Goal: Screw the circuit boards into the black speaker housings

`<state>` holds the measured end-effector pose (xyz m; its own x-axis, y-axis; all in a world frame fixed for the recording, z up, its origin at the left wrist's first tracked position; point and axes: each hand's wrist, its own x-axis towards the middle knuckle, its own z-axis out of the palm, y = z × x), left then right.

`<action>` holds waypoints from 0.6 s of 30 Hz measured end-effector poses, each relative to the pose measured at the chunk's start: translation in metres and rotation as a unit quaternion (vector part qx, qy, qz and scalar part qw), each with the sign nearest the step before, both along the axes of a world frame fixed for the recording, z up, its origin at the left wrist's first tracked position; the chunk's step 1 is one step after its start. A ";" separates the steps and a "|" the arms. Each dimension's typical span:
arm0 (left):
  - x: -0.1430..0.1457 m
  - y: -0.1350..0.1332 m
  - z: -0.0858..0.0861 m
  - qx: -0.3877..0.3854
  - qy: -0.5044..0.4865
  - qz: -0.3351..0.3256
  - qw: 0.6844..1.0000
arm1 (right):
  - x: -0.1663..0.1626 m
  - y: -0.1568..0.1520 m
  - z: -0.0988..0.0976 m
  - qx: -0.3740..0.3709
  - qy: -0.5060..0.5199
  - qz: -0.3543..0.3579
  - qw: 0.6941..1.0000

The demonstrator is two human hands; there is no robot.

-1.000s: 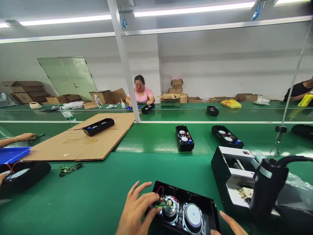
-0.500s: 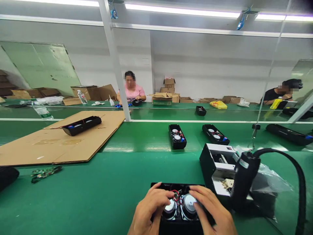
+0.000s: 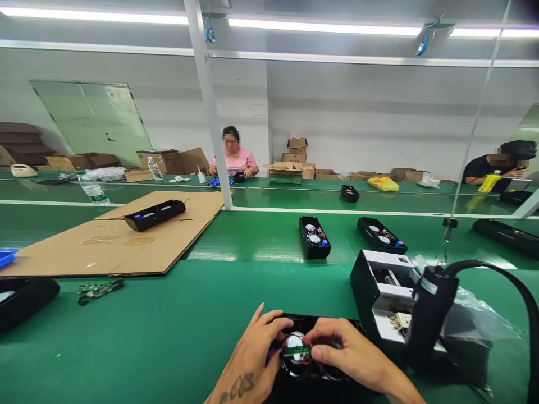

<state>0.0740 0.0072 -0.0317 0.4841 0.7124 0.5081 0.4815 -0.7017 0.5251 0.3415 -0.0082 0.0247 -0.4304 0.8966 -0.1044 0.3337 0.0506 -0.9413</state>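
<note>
An open black speaker housing (image 3: 301, 325) lies on the green belt at the bottom centre, with a round speaker driver (image 3: 296, 343) showing between my hands. My left hand (image 3: 256, 350) rests on the housing's left side, fingers curled around the driver. My right hand (image 3: 351, 350) comes in from the right and pinches a small green circuit board (image 3: 296, 354) with red wires over the driver. Both hands hide most of the housing.
A black and white box-shaped machine (image 3: 379, 286) and a black hose tool (image 3: 427, 308) stand just right of my hands. Further up the belt lie two open speaker housings (image 3: 314, 237) (image 3: 381, 234), a cardboard sheet (image 3: 122, 241) and a loose circuit board (image 3: 99, 289). Other people sit beyond.
My right hand has shifted from resting on the right driver to pinching the small circuit board at the centre. The view swung slightly; the housing sits lower in frame.
</note>
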 end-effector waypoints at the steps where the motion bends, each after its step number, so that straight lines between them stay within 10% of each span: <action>1: 0.001 0.000 0.003 -0.007 -0.001 0.003 1.000 | 0.003 0.002 -0.003 -0.005 0.007 0.004 1.000; 11: 0.008 -0.027 -0.008 -0.025 -0.072 0.001 0.997 | 0.008 0.006 -0.012 0.054 -0.037 -0.181 0.981; 18: 0.020 -0.011 0.003 0.000 -0.033 0.040 0.999 | -0.003 -0.028 0.009 0.136 -0.096 -0.062 0.984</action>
<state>0.0939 -0.0042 -0.0287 0.3913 0.7472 0.5372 0.5013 -0.6626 0.5565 0.3384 -0.0364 0.0335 -0.3118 0.9469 0.0781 0.5227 0.2396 -0.8181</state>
